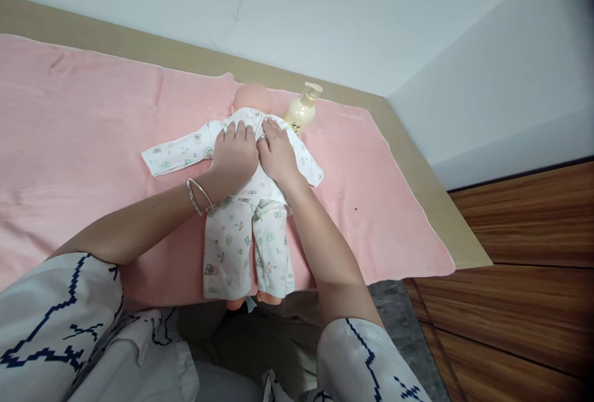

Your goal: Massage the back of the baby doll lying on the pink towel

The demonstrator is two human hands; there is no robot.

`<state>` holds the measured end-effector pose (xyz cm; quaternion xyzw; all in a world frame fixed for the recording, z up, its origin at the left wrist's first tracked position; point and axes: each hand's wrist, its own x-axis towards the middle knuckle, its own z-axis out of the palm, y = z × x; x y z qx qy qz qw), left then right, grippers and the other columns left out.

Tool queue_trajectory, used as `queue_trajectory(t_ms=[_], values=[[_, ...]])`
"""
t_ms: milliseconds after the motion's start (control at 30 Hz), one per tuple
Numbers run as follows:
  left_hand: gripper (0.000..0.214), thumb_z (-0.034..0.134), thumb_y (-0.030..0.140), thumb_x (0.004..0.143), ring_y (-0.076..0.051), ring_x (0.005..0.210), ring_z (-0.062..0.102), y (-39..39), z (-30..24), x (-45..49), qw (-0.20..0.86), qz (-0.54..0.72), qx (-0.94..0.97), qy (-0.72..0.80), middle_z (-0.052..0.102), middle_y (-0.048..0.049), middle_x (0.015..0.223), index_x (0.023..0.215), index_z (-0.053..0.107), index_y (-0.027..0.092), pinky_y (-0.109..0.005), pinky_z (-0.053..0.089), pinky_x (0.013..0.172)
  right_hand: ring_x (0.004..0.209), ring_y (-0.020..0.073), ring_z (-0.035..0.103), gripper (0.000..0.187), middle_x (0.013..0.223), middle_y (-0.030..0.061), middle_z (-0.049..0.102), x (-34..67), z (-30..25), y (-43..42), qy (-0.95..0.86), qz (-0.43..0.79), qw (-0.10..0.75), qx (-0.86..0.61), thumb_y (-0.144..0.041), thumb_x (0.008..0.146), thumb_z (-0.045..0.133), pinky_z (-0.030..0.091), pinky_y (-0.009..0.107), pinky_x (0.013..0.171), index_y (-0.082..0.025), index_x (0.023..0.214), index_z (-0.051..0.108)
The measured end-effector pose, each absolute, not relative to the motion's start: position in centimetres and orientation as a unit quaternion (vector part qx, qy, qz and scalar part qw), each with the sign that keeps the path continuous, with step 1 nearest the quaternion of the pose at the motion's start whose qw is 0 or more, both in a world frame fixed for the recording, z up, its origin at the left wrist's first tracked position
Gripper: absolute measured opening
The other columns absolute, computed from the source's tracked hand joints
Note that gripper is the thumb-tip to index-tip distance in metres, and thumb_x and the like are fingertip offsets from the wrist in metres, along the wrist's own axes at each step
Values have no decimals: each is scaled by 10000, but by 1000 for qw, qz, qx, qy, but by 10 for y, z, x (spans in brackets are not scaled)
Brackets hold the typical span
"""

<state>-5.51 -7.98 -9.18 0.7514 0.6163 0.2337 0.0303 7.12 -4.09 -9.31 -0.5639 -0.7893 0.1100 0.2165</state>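
Observation:
A baby doll (248, 98) in a white printed sleepsuit (245, 238) lies on a pink towel (93, 136), its bald head pointing away from me and its feet at the near edge. My left hand (234, 156) lies flat on the doll's torso, fingers stretched toward the collar, with a silver bangle (198, 196) on the wrist. My right hand (277, 154) rests flat beside it on the right side of the torso. Neither hand holds anything. The suit's left sleeve (176, 153) lies spread out on the towel.
A cream pump bottle (302, 109) stands on the towel just right of the doll's head. The towel covers a tan table (436, 204) set against a white wall. Wooden flooring (524, 303) lies to the right. My patterned white sleeves are at the bottom.

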Motion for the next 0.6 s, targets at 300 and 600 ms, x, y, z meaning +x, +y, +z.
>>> queue_trajectory(t_ms=[300,600], values=[[562,370,359,993,-309,1521,346,-49,-99,-76,64,238,740,626,426,-142,1605,1504,450,140,-528,256,1258,1543,244,293,551,1614,139,394,74,-98,-34,-791,100,225,-560,-376,1062,266,202,503,1281,-125,1525,428],[558,374,393,989,-309,1503,372,-44,-113,-74,47,283,723,628,455,-144,1586,1487,465,157,-527,248,1262,1507,262,367,542,1565,171,461,68,-94,-43,-784,63,219,-577,-331,1052,269,257,488,1265,-84,1491,469]])
